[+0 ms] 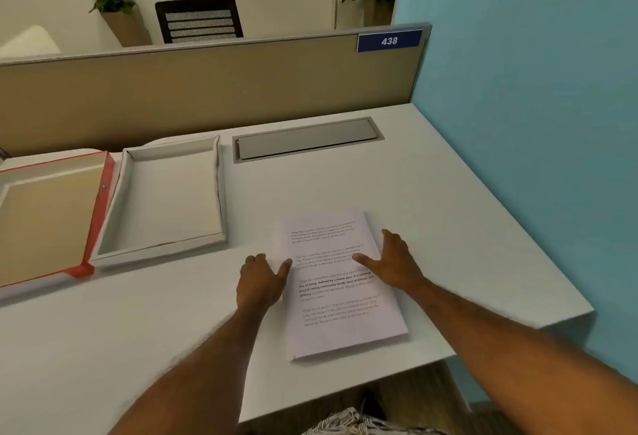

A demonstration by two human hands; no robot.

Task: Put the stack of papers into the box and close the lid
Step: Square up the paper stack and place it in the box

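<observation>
A stack of white printed papers (pixel 340 324) lies flat on the white desk, right of centre. My left hand (pixel 262 281) rests at the stack's left edge, its thumb touching the paper. On the right edge sits my right hand (pixel 393 262), thumb laid across the top sheet and fingers down the side. The papers are flat on the desk between both hands. To the left stands the open box: an empty white tray (pixel 165 199), with the red-edged lid (pixel 45 217) folded open beside it, inner side up.
A grey cable hatch (pixel 307 139) is set into the desk (pixel 448 227) behind the papers. A beige partition (pixel 207 89) closes the back and a blue wall (pixel 535 124) the right. The desk's front edge is close to me.
</observation>
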